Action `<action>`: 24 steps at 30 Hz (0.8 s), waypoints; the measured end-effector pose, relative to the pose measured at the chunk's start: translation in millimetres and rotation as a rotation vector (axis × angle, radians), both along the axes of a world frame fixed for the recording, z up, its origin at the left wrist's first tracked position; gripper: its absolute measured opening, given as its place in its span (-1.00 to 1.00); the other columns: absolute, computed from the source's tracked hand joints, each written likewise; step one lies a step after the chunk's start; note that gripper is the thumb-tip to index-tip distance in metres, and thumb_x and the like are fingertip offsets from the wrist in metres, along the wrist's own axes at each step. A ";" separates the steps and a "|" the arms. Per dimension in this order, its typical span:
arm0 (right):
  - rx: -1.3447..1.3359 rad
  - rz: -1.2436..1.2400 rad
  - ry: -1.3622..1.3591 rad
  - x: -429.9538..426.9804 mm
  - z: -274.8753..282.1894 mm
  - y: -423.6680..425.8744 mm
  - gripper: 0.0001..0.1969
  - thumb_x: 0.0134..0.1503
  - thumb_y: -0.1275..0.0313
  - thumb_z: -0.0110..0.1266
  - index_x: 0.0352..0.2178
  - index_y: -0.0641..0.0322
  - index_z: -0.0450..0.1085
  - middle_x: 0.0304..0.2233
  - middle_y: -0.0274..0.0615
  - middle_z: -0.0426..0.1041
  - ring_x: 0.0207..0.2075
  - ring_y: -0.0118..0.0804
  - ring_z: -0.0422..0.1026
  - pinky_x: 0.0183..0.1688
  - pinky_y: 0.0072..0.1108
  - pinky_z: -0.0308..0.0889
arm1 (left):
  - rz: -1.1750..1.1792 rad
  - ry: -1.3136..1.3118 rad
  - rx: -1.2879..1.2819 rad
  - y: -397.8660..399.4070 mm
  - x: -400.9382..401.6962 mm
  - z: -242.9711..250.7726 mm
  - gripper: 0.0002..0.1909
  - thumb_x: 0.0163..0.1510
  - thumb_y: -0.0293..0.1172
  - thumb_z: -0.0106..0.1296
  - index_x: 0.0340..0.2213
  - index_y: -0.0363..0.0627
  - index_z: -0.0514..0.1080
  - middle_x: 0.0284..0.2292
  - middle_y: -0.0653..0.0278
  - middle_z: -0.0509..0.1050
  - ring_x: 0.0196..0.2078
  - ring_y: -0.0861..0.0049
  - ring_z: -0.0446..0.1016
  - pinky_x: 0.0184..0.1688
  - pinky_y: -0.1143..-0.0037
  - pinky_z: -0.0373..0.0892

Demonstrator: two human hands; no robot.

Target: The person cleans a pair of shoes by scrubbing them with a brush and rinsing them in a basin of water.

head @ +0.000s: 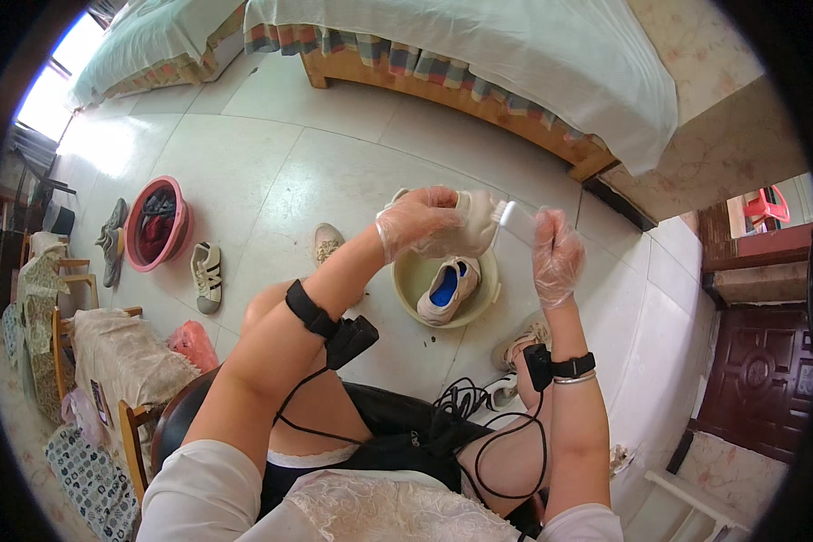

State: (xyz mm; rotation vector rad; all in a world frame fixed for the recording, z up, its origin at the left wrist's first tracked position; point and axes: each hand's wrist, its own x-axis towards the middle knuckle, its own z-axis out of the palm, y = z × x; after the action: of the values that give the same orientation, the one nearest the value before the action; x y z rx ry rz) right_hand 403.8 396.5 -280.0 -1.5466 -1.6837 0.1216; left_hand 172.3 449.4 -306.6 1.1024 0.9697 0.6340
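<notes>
In a clear plastic glove, my left hand [417,220] grips a pale beige shoe [471,223] above a basin. My right hand [557,257], gloved the same way, holds a white brush [517,221] by its handle. The brush's bristles meet or nearly meet the right end of the shoe; blur hides the exact contact. Below them a pale green plastic basin [406,298] with liquid stands on the tiled floor. A second beige shoe [450,291] with a blue insole leans inside it.
A pink basin [184,237] of dark cloth stands at left, beside a white-and-black sneaker [207,278] and grey shoes [113,240]. Black cables [461,406] hang from straps on my arms across my lap. A wooden bed [447,78] spans the far side.
</notes>
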 end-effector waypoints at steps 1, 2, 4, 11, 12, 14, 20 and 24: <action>0.000 -0.004 -0.001 1.0 2.1 -0.6 -0.74 0.21 0.24 -0.11 -0.47 0.15 0.37 -0.65 -0.03 0.33 -0.61 -0.05 0.36 -0.53 -0.38 0.23 | -0.041 0.140 0.146 0.5 0.7 -1.2 -0.61 0.11 -0.21 0.00 -0.20 -0.36 0.41 -0.32 0.30 0.47 -0.32 0.64 0.37 -0.18 0.59 0.33; -0.027 0.008 0.021 1.4 3.4 -1.9 -0.74 0.20 0.24 -0.10 -0.47 0.15 0.37 -0.66 -0.03 0.33 -0.61 -0.03 0.35 -0.54 -0.37 0.22 | -0.046 0.140 0.145 0.5 1.3 -2.5 -0.61 0.11 -0.21 0.00 -0.20 -0.36 0.41 -0.32 0.30 0.47 -0.32 0.64 0.37 -0.18 0.59 0.33; -0.055 0.010 0.044 2.4 2.8 -4.3 -0.74 0.20 0.24 -0.10 -0.47 0.15 0.36 -0.66 -0.03 0.32 -0.61 -0.01 0.35 -0.55 -0.35 0.21 | -0.038 0.285 0.163 -0.5 5.1 2.9 -0.54 0.14 -0.05 -0.07 -0.30 -0.30 0.46 -0.41 0.22 0.49 -0.37 0.54 0.39 -0.20 0.52 0.32; -0.213 0.288 0.039 -22.0 -9.0 -17.3 -0.77 0.22 0.27 -0.14 -0.37 0.22 0.33 -0.59 0.05 0.27 -0.54 0.03 0.31 -0.47 -0.38 0.22 | -0.132 0.311 0.273 -18.1 20.2 31.9 -0.37 0.15 0.13 -0.23 -0.44 -0.32 0.46 -0.54 0.01 0.43 -0.43 0.26 0.37 -0.26 0.41 0.30; -0.201 0.333 0.116 -22.6 -8.4 -17.8 -0.76 0.22 0.27 -0.15 -0.37 0.22 0.32 -0.58 0.06 0.28 -0.52 0.07 0.30 -0.46 -0.38 0.23 | -0.085 0.290 0.333 -24.4 19.9 32.8 -0.38 0.17 0.11 -0.25 -0.45 -0.32 0.44 -0.54 0.03 0.43 -0.45 0.25 0.35 -0.28 0.42 0.29; -0.281 0.328 0.150 -22.0 -7.5 -19.7 -0.75 0.23 0.25 -0.16 -0.37 0.22 0.31 -0.57 0.08 0.28 -0.52 0.08 0.30 -0.46 -0.38 0.23 | -0.078 0.268 0.395 -30.5 12.8 33.6 -0.39 0.18 0.09 -0.26 -0.46 -0.33 0.43 -0.54 0.05 0.43 -0.47 0.24 0.34 -0.29 0.42 0.29; -0.397 0.242 0.018 22.5 -44.6 -17.1 -0.73 0.22 0.20 -0.19 -0.38 0.19 0.28 -0.55 0.07 0.32 -0.48 0.09 0.34 -0.45 -0.33 0.24 | -0.160 0.140 0.713 -32.4 0.0 38.1 -0.54 0.23 -0.18 -0.33 -0.59 -0.29 0.26 -0.66 0.11 0.26 -0.59 0.29 0.18 -0.45 0.42 0.20; -0.294 0.101 -0.062 26.8 -44.8 -17.5 -0.73 0.19 0.16 -0.17 -0.41 0.14 0.28 -0.57 0.01 0.36 -0.49 0.06 0.39 -0.47 -0.28 0.25 | -0.115 0.129 0.693 -27.7 -8.9 45.0 -0.53 0.23 -0.16 -0.31 -0.58 -0.31 0.27 -0.67 0.12 0.23 -0.60 0.35 0.17 -0.48 0.45 0.18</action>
State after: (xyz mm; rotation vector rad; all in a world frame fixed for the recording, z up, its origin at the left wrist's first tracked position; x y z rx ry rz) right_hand 430.7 379.1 -324.9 -1.6926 -1.8573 0.3926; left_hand 163.4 421.7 -261.6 1.8150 0.8000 0.8408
